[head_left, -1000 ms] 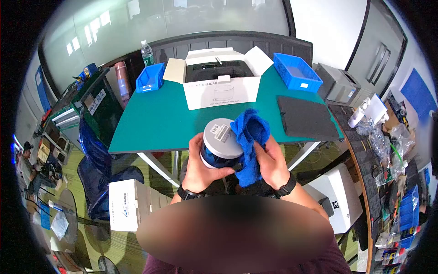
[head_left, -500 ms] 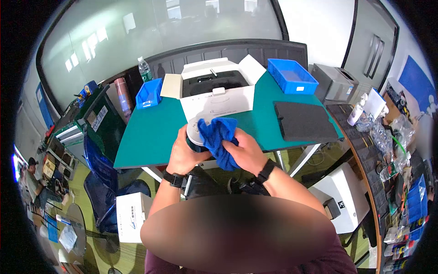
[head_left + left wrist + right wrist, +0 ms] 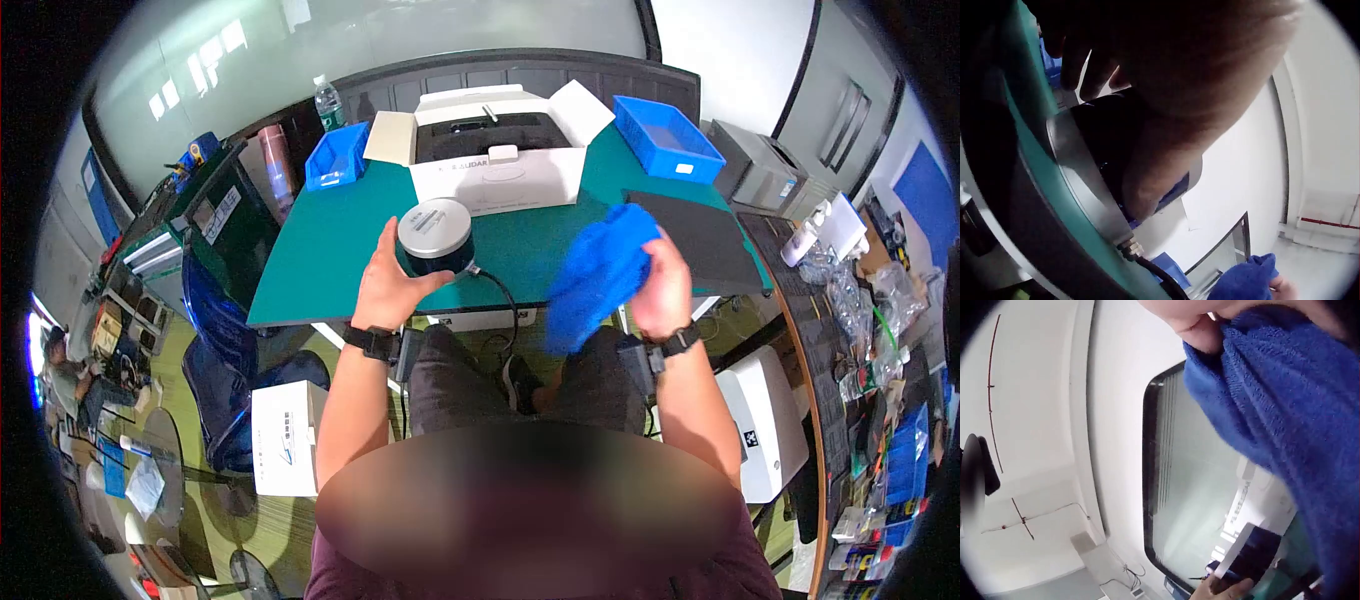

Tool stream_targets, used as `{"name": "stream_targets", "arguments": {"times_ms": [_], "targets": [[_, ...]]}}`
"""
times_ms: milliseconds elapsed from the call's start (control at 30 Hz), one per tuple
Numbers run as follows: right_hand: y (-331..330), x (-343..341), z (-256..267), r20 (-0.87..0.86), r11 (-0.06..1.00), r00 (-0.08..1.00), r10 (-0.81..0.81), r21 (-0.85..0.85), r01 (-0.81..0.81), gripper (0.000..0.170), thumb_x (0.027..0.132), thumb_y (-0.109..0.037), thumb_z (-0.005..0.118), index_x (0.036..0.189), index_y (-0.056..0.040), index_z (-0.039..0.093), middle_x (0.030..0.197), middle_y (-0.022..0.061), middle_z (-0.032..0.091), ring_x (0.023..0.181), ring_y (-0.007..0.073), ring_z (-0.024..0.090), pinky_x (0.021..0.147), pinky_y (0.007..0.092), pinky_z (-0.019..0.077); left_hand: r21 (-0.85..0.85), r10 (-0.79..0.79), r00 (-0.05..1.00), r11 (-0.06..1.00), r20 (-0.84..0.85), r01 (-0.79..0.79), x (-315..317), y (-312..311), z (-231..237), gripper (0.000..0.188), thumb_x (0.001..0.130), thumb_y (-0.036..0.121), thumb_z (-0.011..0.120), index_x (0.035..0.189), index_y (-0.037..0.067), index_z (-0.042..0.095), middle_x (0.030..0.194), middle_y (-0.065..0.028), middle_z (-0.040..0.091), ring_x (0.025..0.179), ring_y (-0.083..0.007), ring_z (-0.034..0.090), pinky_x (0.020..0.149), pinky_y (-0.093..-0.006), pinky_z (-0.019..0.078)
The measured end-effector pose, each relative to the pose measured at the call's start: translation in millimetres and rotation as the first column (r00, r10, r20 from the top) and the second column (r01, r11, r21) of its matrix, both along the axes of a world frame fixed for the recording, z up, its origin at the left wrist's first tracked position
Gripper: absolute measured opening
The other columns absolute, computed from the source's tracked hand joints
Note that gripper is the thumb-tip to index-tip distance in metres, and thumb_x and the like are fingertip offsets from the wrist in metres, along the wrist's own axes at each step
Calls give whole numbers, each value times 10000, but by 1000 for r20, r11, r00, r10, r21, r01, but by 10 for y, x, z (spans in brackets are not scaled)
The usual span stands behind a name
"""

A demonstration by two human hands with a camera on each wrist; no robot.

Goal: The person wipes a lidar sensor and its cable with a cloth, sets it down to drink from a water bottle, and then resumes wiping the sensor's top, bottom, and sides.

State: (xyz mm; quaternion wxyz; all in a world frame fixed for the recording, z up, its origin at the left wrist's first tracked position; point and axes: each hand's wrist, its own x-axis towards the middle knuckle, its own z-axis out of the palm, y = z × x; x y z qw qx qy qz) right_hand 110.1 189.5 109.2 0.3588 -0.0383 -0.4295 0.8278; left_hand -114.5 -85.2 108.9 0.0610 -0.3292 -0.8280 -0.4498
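Observation:
A round lidar sensor [image 3: 436,228] with a silver top, dark sides and a black cable stands upright over the green table's near part. My left hand [image 3: 388,285] holds its near left side, with the thumb in front and the fingers along the left. In the left wrist view, the thumb lies against the dark band of the sensor [image 3: 1082,169], above its silver base and cable connector. My right hand [image 3: 664,288], off to the right, pinches a blue cloth [image 3: 598,275]. The cloth [image 3: 1285,400] hangs in folds in the right wrist view.
Behind the sensor, an open white box [image 3: 500,188] has dark foam inside. Blue bins [image 3: 338,158] [image 3: 668,140] flank it, with a water bottle [image 3: 328,103] at back left. A black foam sheet [image 3: 705,240] lies on the table's right. The sensor's cable [image 3: 512,305] drops over the near edge.
The sensor has moved forward over the table with my left hand. My right hand has drawn the cloth off the sensor and away to the right.

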Motion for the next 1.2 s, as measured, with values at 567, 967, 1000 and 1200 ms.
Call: {"name": "stream_targets", "arguments": {"times_ms": [567, 967, 1000, 1200], "targets": [[-1102, -692, -82, -72, -203, 743, -666, 975, -87, 568, 911, -563, 685, 1149, -51, 748, 1094, 195, 659, 1030, 367, 626, 893, 456, 481, 360, -442, 807, 881, 391, 308, 1223, 214, -1155, 302, 1059, 166, 612, 1261, -56, 645, 1095, -157, 723, 1019, -183, 664, 917, -330, 524], [-1043, -941, -127, 123, -87, 723, -680, 965, -246, 212, 882, -266, 711, 918, -60, 668, 879, 151, 701, 853, 375, 705, 742, 508, 561, -47, -386, 921, 922, -51, 384, 985, -9, -338, 262, 843, -1, 614, 1086, -1, 714, 1011, -208, 723, 953, -351, 703, 845, -409, 550], [-1044, -927, -79, 180, -45, 717, -674, 958, -283, 204, 884, -256, 706, 925, -59, 671, 897, 167, 715, 864, 384, 717, 747, 514, 574, -5, -276, 940, 960, -203, 280, 913, -46, -249, 303, 817, -17, 620, 1106, 10, 706, 1046, -203, 719, 982, -348, 691, 871, -409, 539], [-1001, -898, 2, 386, 115, 684, -619, 906, -406, 232, 881, -259, 680, 965, -44, 695, 934, 206, 747, 901, 409, 732, 796, 535, 584, -236, -188, 592, 972, -783, -3, 449, 213, 418, 465, 898, 127, 700, 1357, 79, 642, 1409, -134, 639, 1342, -391, 560, 1159, -489, 415]]}}
